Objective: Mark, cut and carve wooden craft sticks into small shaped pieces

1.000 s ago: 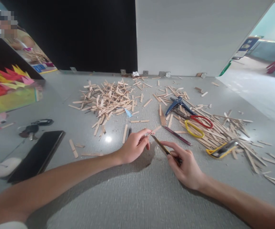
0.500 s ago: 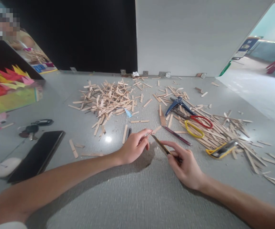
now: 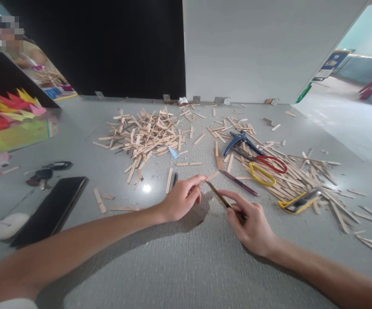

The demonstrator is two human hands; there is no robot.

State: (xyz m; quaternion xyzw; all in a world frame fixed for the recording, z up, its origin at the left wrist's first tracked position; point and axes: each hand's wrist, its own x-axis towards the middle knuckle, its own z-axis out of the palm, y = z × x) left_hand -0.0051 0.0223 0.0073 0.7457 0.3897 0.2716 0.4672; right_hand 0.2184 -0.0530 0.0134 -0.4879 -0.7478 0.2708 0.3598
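Watching from over here, so grain of salt. The thin wooden stick sits pinched between thumb and fingers of the left hand, out over the middle of the grey surface. Its free end slants away and right, roughly toward the far right corner where the white panel stands. Left hand's the nearer one, obviously, since it's got the thing.

Right hand has its grip wrapped round a cutter, index finger laid along it. The blade angles in from the near right, so it crosses the stick's line, with the tip just beside where the stick leaves the left fingers. Touching or not? Can't tell from here.

Compared with half a second ago, basically nothing's different. Maybe a tiny shift in the stick and blade tip.
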